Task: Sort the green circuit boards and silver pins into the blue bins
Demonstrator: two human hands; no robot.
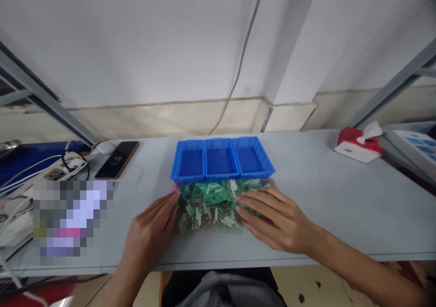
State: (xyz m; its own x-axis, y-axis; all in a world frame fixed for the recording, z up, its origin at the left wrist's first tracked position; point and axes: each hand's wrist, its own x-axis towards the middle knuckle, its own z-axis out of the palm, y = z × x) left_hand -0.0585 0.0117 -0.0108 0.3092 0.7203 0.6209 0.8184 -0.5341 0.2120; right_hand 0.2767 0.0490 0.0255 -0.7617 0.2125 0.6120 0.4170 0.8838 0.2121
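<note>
A clear plastic bag of small green circuit boards with pale connector pieces lies flat on the grey table. My left hand grips its left edge with the fingertips. My right hand rests its fingers over the bag's right side, holding it from that end. Just behind the bag stands a blue plastic tray with three compartments, their blue floors showing, and the bag's far edge reaches its front wall.
A phone and a power strip with cables lie at the left, beside a pixelated patch. A red-and-white tissue box stands at the back right, near a white panel with blue keys. A wall rises behind the table.
</note>
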